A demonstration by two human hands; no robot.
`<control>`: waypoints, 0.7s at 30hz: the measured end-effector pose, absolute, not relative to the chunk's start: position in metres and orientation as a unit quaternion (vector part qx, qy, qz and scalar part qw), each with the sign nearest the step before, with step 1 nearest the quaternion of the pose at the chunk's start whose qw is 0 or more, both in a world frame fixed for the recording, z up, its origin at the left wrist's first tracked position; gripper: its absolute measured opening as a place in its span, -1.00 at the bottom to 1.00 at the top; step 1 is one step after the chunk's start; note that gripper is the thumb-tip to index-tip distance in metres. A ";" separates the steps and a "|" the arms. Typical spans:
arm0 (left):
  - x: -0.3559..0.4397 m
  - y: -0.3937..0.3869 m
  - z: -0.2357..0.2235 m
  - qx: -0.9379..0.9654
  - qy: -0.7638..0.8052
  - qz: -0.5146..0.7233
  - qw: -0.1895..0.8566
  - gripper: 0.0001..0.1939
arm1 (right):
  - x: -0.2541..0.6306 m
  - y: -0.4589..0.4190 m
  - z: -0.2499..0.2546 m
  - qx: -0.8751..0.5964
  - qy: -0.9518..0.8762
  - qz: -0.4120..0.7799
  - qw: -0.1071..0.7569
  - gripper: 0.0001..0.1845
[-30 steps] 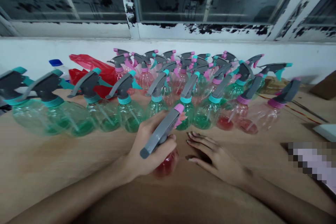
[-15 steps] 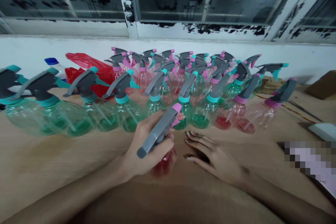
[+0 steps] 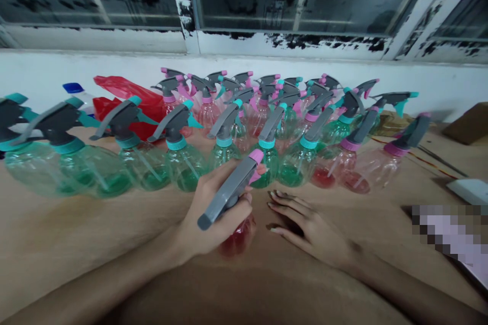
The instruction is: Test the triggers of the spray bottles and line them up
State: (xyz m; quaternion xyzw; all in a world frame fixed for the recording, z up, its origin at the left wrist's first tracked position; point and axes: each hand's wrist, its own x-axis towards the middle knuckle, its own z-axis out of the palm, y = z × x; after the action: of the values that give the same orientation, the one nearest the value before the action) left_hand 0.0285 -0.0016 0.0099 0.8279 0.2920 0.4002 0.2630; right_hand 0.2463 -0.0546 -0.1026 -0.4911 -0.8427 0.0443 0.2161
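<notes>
My left hand (image 3: 217, 208) is wrapped round the neck of a spray bottle (image 3: 237, 237) at the near middle of the table. This bottle has a clear reddish body, a grey head and a pink nozzle; my fingers hide its collar. To the right, my right hand (image 3: 310, 226) rests on the tabletop with fingers stretched out, holding nothing. Beyond both hands runs a front row of spray bottles, several with green bodies and teal collars, such as the green spray bottle (image 3: 186, 170), and two pink ones at the right, including the pink spray bottle (image 3: 335, 162).
Behind the front row, more pink and green spray bottles crowd toward the wall. A red plastic bag (image 3: 131, 94) and a blue-capped bottle (image 3: 74, 89) stand at the back left. At right lie a cardboard box (image 3: 468, 124), a white object (image 3: 470, 190), cables and a blurred-out flat item.
</notes>
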 end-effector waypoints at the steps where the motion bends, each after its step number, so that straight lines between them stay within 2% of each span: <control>1: 0.028 -0.002 0.010 0.827 0.290 0.402 0.263 -0.71 | 0.246 -0.055 -0.103 -0.491 -0.843 0.045 0.217 -0.51; 21: 0.028 -0.004 0.015 0.832 0.317 0.385 0.245 -0.75 | 0.246 -0.055 -0.099 -0.487 -0.839 0.056 0.235 -0.53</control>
State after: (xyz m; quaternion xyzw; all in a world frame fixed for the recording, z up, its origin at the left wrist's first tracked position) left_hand 0.0283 -0.0039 0.0149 0.8316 0.3165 0.3848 0.2454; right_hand 0.2458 -0.0550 -0.0988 -0.4871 -0.8391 0.0564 0.2354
